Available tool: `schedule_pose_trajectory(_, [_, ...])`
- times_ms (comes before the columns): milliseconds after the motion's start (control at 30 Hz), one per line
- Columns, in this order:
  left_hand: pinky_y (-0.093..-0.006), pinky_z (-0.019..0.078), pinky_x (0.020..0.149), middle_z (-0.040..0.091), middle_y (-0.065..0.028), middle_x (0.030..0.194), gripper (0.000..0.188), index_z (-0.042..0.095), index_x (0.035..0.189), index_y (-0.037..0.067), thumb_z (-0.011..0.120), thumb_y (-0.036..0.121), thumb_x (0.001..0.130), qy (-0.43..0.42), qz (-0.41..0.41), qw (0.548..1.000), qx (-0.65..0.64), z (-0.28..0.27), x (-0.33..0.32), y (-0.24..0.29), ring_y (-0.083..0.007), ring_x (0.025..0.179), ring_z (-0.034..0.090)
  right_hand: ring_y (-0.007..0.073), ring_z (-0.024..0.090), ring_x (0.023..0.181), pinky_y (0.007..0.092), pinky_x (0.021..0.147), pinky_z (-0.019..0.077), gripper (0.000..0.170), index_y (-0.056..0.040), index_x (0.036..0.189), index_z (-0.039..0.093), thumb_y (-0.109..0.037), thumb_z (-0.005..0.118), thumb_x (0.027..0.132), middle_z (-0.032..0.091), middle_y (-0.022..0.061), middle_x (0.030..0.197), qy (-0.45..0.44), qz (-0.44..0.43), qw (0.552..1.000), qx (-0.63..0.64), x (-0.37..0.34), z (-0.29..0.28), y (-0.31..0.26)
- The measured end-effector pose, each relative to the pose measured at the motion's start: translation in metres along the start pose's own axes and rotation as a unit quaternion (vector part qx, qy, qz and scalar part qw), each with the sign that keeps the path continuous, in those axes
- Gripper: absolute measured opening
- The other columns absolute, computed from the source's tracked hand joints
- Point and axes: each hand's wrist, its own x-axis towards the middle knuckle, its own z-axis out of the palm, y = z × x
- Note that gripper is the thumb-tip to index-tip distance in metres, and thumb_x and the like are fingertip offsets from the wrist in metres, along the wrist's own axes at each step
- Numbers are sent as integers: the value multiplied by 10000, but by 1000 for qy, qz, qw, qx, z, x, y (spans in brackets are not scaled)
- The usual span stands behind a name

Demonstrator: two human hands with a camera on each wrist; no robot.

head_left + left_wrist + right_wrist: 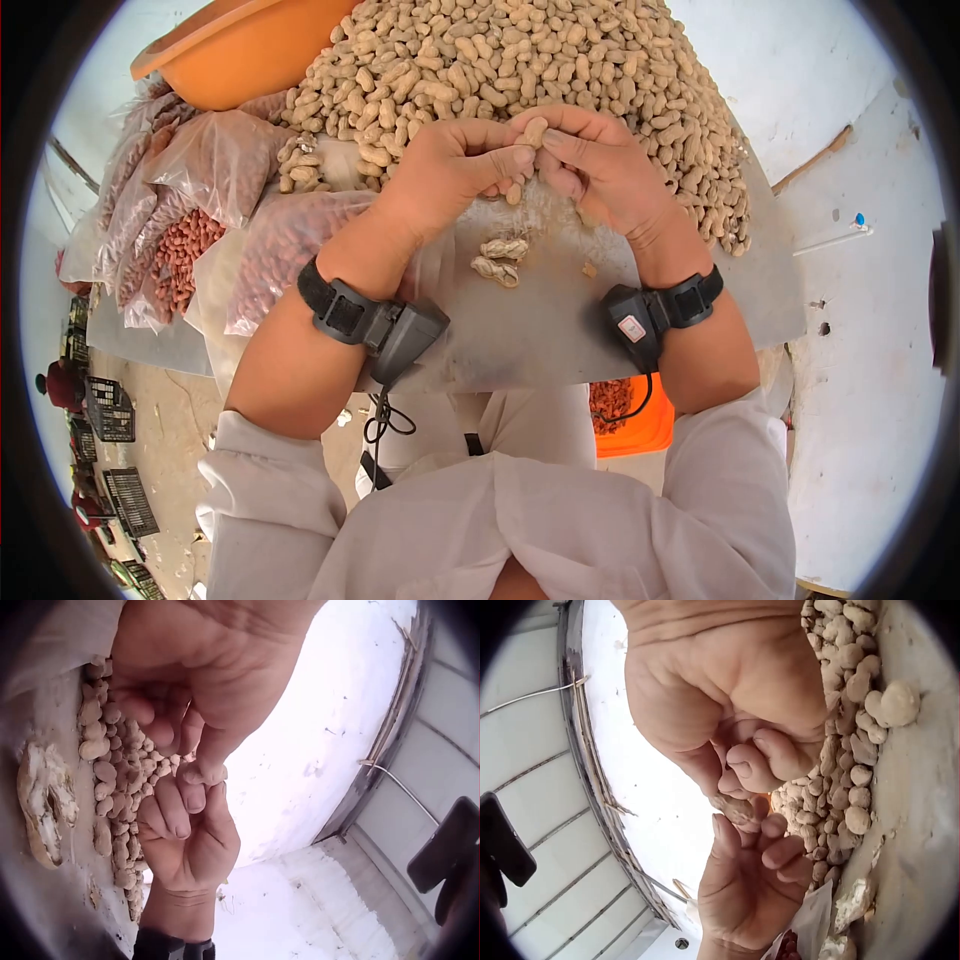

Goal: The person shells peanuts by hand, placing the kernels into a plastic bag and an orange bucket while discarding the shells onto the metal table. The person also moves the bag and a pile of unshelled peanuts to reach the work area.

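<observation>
Both hands meet over the near edge of a large heap of unshelled peanuts (520,60). My right hand (605,165) pinches one peanut in its shell (535,132) between thumb and fingers. From the other side, the left hand (460,165) grips the same peanut, its thumb tip close under the shell. In the right wrist view the peanut (733,808) lies slantwise between the two sets of fingertips; in the left wrist view fingers mostly hide it. Two opened shell pieces (497,262) lie on the grey tabletop (550,330) in front of the hands.
Left of the heap, clear plastic bags (215,160) contain red-skinned kernels (185,245). Another bag (290,250) lies under the left forearm. An orange basin (235,55) stands behind them. Below the table edge is an orange tub (640,430) with reddish bits. Black crates (130,500) stand on the floor.
</observation>
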Motion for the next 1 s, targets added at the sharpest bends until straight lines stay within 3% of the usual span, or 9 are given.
schedule_pose_trajectory(100, [-229, 443, 567, 609, -4, 725, 218, 647, 951, -26, 637, 163, 844, 32, 45, 997, 46, 0, 3, -7, -71, 627, 531, 32, 390, 564, 171, 488, 296, 231, 2, 1037, 602, -164, 578, 879, 527, -27, 711, 46, -9, 999, -22, 1, 7, 4])
schedule_pose_trajectory(200, [-245, 453, 550, 608, -24, 693, 231, 638, 959, -38, 627, 165, 849, 56, 73, 981, 173, 2, 2, -7, -81, 597, 540, 34, 431, 603, 172, 515, 333, 233, 7, 1024, 600, -164, 591, 866, 559, -11, 744, 80, -8, 994, -75, 2, 6, 10])
schedule_pose_trajectory(300, [-268, 454, 546, 607, -66, 660, 205, 641, 923, -29, 619, 160, 845, 81, 68, 978, 182, 5, 2, -9, -115, 571, 561, 43, 461, 628, 189, 534, 366, 209, 16, 983, 595, -154, 580, 862, 574, -4, 744, 122, -50, 981, -139, 3, 12, 17])
schedule_pose_trajectory(433, [-300, 453, 556, 607, -105, 650, 172, 641, 853, -20, 603, 146, 834, 96, 121, 952, 263, 7, 4, -13, -184, 565, 577, 56, 476, 623, 215, 538, 394, 171, 27, 914, 586, -133, 548, 864, 582, 5, 722, 170, -117, 961, -186, 6, 20, 31])
schedule_pose_trajectory(533, [-311, 449, 559, 603, -116, 641, 160, 637, 806, -17, 590, 134, 827, 109, 146, 945, 271, 11, 3, -12, -215, 564, 575, 56, 472, 609, 216, 530, 393, 167, 31, 892, 587, -128, 546, 865, 580, 11, 711, 180, -114, 958, -191, 5, 22, 30])
schedule_pose_trajectory(600, [-311, 447, 561, 601, -115, 631, 159, 635, 786, -17, 584, 128, 826, 117, 176, 936, 283, 11, 3, -14, -221, 562, 570, 54, 469, 605, 213, 526, 391, 166, 30, 888, 589, -130, 549, 865, 574, 7, 702, 186, -117, 959, -176, 5, 23, 31])
schedule_pose_trajectory(900, [-265, 420, 492, 570, -69, 593, 197, 617, 736, -24, 570, 131, 849, 124, 111, 958, 234, 11, 4, -6, -116, 507, 525, 40, 436, 561, 201, 490, 367, 180, 0, 929, 587, -174, 567, 887, 527, -18, 684, 210, -76, 974, -23, 3, 34, 29])
schedule_pose_trajectory(1000, [-233, 407, 482, 569, -40, 599, 238, 608, 706, -22, 548, 133, 876, 118, 49, 988, 91, 16, 1, 4, -86, 508, 499, 44, 415, 548, 201, 477, 346, 194, -2, 986, 568, -176, 556, 899, 502, -22, 689, 204, -78, 973, 70, 4, 36, 30])
